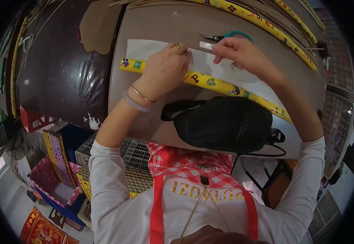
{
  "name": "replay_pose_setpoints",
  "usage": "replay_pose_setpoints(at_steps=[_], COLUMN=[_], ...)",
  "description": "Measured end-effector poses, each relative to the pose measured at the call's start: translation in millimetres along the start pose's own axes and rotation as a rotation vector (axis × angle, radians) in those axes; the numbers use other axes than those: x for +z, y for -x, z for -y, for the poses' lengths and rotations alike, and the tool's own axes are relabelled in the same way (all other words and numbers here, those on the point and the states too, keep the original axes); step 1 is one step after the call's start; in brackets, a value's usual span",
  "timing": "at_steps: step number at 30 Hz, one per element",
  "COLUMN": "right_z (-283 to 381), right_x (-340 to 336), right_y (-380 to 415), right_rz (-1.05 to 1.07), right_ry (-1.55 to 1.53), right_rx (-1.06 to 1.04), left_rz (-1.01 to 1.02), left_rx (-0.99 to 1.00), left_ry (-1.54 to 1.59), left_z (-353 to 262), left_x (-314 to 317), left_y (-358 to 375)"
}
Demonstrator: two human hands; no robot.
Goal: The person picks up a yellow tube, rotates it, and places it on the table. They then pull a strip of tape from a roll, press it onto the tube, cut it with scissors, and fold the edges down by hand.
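My left hand (164,70) lies across a yellow tube (211,84) printed with gift boxes and letters. Its fingers are curled down at a white sheet (142,48) behind the tube, and what they grip is hidden. Thumb and fingers of my right hand (242,55) pinch a small white strip (206,45) above the sheet. Just behind that hand lie scissors (239,34) with teal handles, blades pointing left. In front of the tube rests a black zip pouch (226,124) with a strap.
More yellow printed tubes (262,26) and thin brown strips lie along the back of the table (152,24). At left stands a dark padded surface (63,77) with brown paper on it. Below left are a floral-lined bin (59,189) and grey crates (138,154).
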State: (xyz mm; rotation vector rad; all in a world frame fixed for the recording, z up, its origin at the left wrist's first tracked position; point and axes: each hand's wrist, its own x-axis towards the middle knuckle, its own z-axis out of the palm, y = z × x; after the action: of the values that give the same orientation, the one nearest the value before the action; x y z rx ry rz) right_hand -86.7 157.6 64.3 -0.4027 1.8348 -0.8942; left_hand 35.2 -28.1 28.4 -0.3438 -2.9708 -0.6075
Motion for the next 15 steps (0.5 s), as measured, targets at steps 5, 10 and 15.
replay_pose_setpoints(at_steps=[5, 10, 15], right_z=[-19.4, -47.3, -68.4], right_x=[-19.5, -28.7, -44.1], right_y=[18.4, 6.7, 65.9], right_rz=[-0.633, -0.712, -0.858], right_ry=[0.968, 1.151, 1.076], right_rx=[-0.378, -0.409, -0.159], left_rz=[-0.104, -0.009, 0.002], left_rx=[0.037, 0.028, 0.085], left_ry=[0.031, 0.021, 0.016], left_z=[1.9, -3.2, -12.0], left_x=[2.5, -8.2, -11.1], left_y=[1.9, -1.2, -4.2])
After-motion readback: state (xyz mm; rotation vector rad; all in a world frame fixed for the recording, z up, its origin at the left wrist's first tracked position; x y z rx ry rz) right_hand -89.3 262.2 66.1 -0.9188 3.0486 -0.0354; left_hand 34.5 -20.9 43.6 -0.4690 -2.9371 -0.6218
